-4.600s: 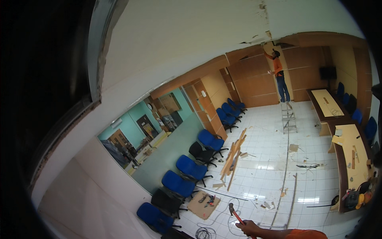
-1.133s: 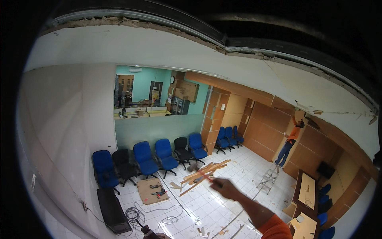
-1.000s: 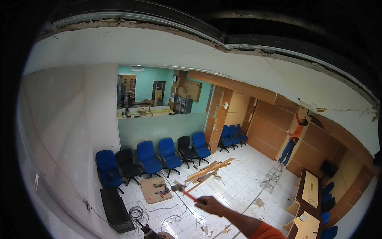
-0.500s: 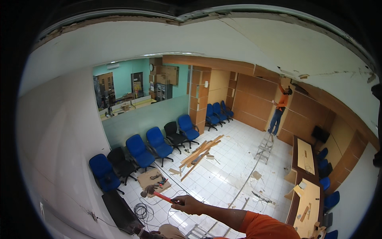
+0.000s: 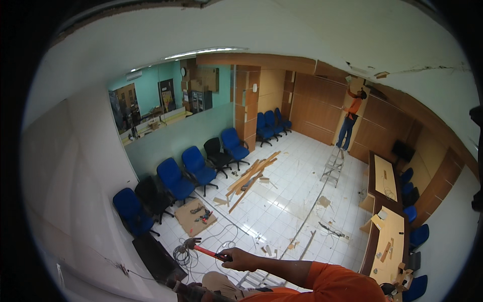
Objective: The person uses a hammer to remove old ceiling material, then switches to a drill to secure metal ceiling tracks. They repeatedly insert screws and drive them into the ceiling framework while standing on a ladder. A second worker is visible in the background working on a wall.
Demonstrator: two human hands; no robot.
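Observation:
My right hand (image 5: 234, 259) is closed round the red-and-black handle of a hammer (image 5: 205, 249), held out over the room with its metal head at the left end. At the bottom edge, my left hand (image 5: 195, 292) grips a dark power tool (image 5: 176, 285), partly cut off and hard to make out. Just right of that, my bent leg (image 5: 216, 284) shows over an aluminium ladder (image 5: 256, 279) below me. Coiled grey cable (image 5: 185, 256) lies on the floor beneath the hammer's head.
A co-worker (image 5: 352, 108) stands high on a stepladder (image 5: 333, 166), reaching up. Chairs (image 5: 201, 171) line the left side, long tables (image 5: 387, 231) the right. Wood strips (image 5: 251, 176) and cardboard with tools (image 5: 191, 216) lie on the floor. Damaged ceiling edge (image 5: 382, 70) is overhead.
My right arm and hammer have moved leftward since about a second ago. The view has tipped downward, so the room sits higher in frame and more of my body shows.

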